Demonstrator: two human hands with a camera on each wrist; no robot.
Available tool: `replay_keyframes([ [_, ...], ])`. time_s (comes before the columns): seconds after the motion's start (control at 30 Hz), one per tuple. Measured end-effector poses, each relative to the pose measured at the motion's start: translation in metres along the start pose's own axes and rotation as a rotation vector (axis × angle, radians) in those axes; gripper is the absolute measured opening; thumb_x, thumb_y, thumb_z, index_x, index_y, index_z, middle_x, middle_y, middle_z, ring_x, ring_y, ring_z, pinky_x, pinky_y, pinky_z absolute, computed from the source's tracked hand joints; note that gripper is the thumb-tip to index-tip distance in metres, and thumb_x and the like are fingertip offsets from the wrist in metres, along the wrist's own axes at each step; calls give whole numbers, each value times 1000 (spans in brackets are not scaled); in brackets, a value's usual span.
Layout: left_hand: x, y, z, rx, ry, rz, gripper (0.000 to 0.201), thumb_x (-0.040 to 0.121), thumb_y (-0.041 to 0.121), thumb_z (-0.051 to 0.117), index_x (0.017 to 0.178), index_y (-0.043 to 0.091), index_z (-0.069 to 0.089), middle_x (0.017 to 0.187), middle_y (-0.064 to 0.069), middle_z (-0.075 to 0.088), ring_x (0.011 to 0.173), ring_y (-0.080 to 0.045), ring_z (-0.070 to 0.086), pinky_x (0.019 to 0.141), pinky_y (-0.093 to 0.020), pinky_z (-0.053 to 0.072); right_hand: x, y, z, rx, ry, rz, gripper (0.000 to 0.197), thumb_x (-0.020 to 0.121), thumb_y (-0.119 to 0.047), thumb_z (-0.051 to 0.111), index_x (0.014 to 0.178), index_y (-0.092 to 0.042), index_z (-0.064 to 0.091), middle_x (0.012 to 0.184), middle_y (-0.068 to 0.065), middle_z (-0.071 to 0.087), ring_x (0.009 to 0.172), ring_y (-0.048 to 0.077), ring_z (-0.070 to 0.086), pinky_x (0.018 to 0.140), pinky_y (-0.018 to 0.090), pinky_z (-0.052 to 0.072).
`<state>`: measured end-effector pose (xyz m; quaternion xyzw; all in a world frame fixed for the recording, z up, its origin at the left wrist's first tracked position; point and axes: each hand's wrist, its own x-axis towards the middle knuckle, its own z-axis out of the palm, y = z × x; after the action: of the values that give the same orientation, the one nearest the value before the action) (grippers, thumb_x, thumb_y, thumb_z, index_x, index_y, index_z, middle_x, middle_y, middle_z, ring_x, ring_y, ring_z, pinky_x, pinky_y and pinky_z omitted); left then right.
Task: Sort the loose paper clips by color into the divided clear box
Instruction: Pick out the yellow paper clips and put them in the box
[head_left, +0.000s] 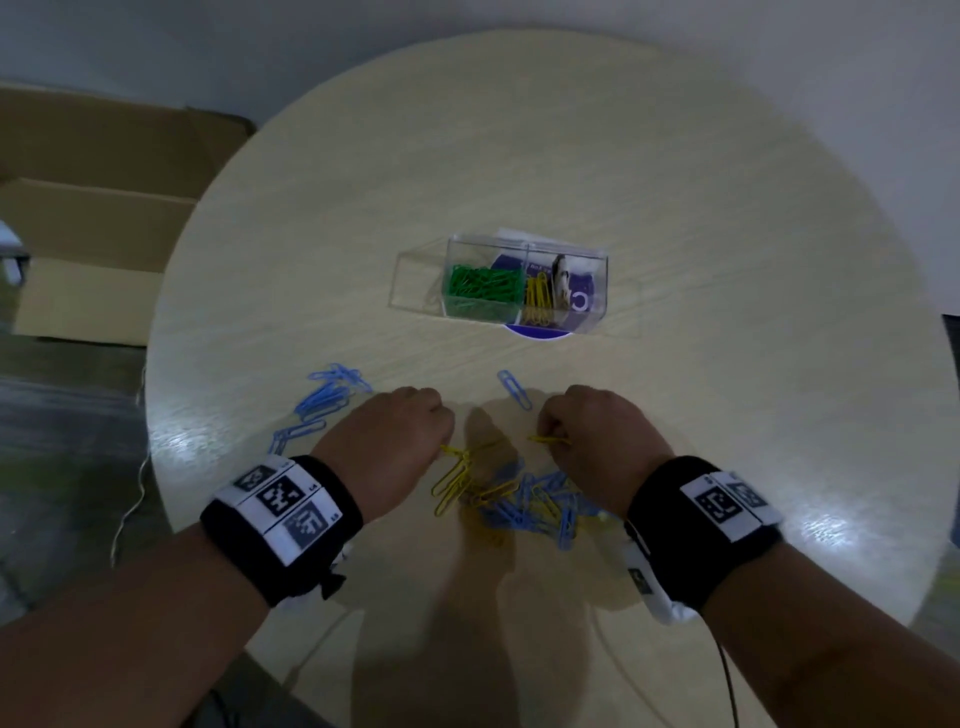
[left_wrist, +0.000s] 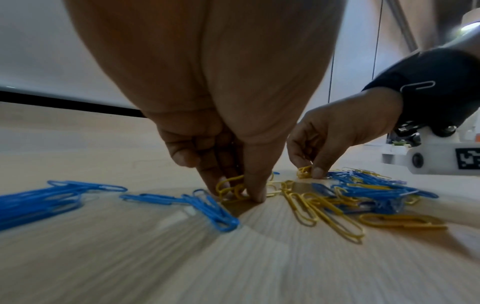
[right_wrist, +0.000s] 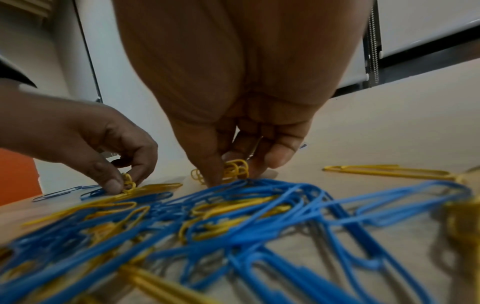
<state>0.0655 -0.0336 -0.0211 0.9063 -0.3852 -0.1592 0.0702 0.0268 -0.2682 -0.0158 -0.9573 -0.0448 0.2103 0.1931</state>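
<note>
Pinching yellow clips (left_wrist: 231, 188) off the counter (head_left: 571, 156) in left hand (head_left: 397, 441) and right hand (head_left: 597, 431) alike — divided clear box (head_left: 524, 283) straight ahead, yellow compartment slightly nearer the right grip.

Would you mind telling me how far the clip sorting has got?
Green clips fill one compartment of the clear box; some yellow clips sit beside them. The left hand and right hand each pinch yellow ones. The mixed pile and blue clips remain.
</note>
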Motion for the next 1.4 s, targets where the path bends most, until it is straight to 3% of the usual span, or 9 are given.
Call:
replay_keyframes([
  [0.13,3,6,-3,-34,48,-22,12,79,15,67,82,19,56,76,-4,58,72,-30,57,59,-40,47,-3,5,-1,62,24,16,19,76,-15,59,92,-24,65,96,5,59,91,30,58,76,34,43],
  [0.4,50,23,-56,-648,422,-365,9,81,28,75,84,31,67,76,14,67,74,-5,64,72,-27,52,-14,33,-33,246,415,99,17,72,-13,71,80,-27,67,74,-5,61,70,15,61,68,30,47],
  [0.53,85,24,-68,-699,514,-401,14,79,26,77,91,23,71,77,16,65,73,-3,62,72,-18,50,-14,43,-53,306,532,127,18,71,-13,76,81,-26,69,72,-8,59,67,-2,56,63,5,36],
  [0.67,120,23,-66,-713,522,-453,17,77,21,78,92,19,72,72,16,63,70,-2,61,73,-19,50,-11,47,-63,366,580,176,18,72,-14,77,83,-25,69,73,-9,60,70,-12,54,62,1,35],
  [0.83,141,25,-61,-777,457,-464,35,89,26,67,121,11,65,92,-2,73,82,-13,69,83,-26,54,-1,42,-71,467,606,209,16,72,-18,77,83,-26,69,75,-7,68,68,-4,59,60,3,38],
  [1.03,105,15,-69,-821,643,-528,28,97,31,54,122,22,63,98,6,70,65,2,67,61,-13,50,38,20,-78,573,572,219,11,74,-17,73,83,-23,69,72,-5,69,66,11,65,61,19,47],
  [1.2,56,6,-57,-836,621,-540,23,97,33,54,117,25,64,100,10,70,71,1,67,69,-32,58,59,-2,-86,457,441,191,16,80,-22,68,94,-15,72,91,3,71,86,20,64,68,22,45],
  [1.3,22,6,-42,-754,543,-541,21,97,34,54,114,30,65,99,13,69,81,1,65,77,-29,56,43,3,-88,416,533,188,22,82,-32,63,98,-19,71,95,1,74,85,19,70,79,33,55],
  [1.4,-12,16,-18,-584,377,-342,22,99,28,51,113,28,67,109,10,66,95,-5,60,84,-29,50,0,18,-74,372,571,224,12,85,-27,64,95,-25,70,85,-8,73,67,5,69,70,16,48],
])
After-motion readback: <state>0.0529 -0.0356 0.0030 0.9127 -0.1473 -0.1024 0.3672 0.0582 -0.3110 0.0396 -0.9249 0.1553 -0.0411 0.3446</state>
